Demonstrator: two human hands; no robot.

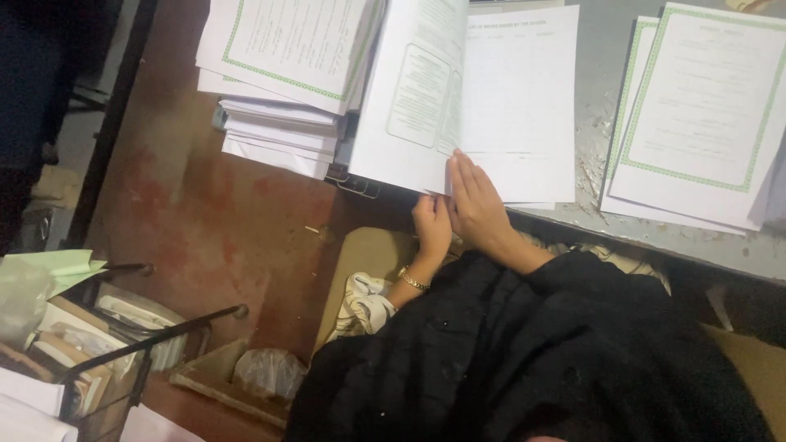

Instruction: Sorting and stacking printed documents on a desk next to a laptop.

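The open booklet (483, 98) is white with pale grey-green print. The stacked sheets (286, 49) and the sheets at the right (696, 106) are white with green patterned borders. The surface (598, 57) is grey, the floor (213, 221) reddish brown, the sleeve (524, 344) black, the bracelet (413, 282) gold.

Single head-worn view, steeply downward and close (slightly tilted) over the table (589, 74) edge.

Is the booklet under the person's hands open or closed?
Open. The booklet shows two facing pages on the table edge; the right hand presses flat near the fold, and the left hand grips the bottom edge.
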